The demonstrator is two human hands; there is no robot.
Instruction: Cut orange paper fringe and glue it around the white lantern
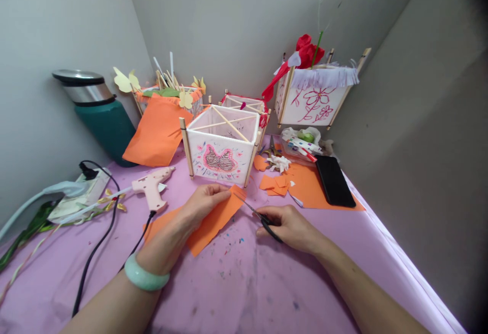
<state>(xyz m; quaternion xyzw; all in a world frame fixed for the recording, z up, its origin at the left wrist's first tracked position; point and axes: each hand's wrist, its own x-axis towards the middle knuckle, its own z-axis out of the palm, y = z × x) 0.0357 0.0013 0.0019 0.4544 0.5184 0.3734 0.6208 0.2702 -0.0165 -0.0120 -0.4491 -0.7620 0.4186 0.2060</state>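
My left hand (204,203) pinches a long strip of orange paper (214,228) near its upper end, just in front of a white box lantern (220,158) with wooden corner sticks and a butterfly drawing. In my right hand (290,224) is a pair of scissors (267,220) with black handles. Their blades point left and meet the right edge of the strip near its top. How far the blades are apart is too small to tell. Small orange paper scraps (275,185) lie to the right of the lantern.
A pink glue gun (153,186) with its cord lies left of my left hand, near a power strip (86,196). A teal bottle (104,128) leans at the back left. At right, a black phone (335,180) rests on orange sheets (305,186). Decorated lanterns (314,97) stand behind.
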